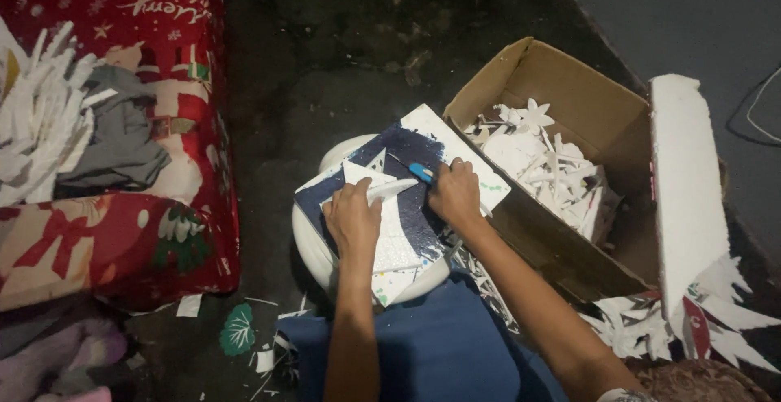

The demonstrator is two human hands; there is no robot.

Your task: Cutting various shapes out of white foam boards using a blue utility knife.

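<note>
The foam sheet [407, 207], white with a dark blue painted patch, lies tilted on a round white stool [313, 247] just left of the cardboard box [569, 93]. Its long axis runs from the person's lap up toward the box's near corner. The left hand [352, 219] presses flat on the sheet's lower left part, fingers together and spread over a white star shape. The right hand [455, 193], nearer the box, has its fingers clamped on a blue-handled cutter [421, 173], whose tip seems to meet the blue patch, though the blade is too small to tell. White foam cutouts [553, 166] fill the box.
</note>
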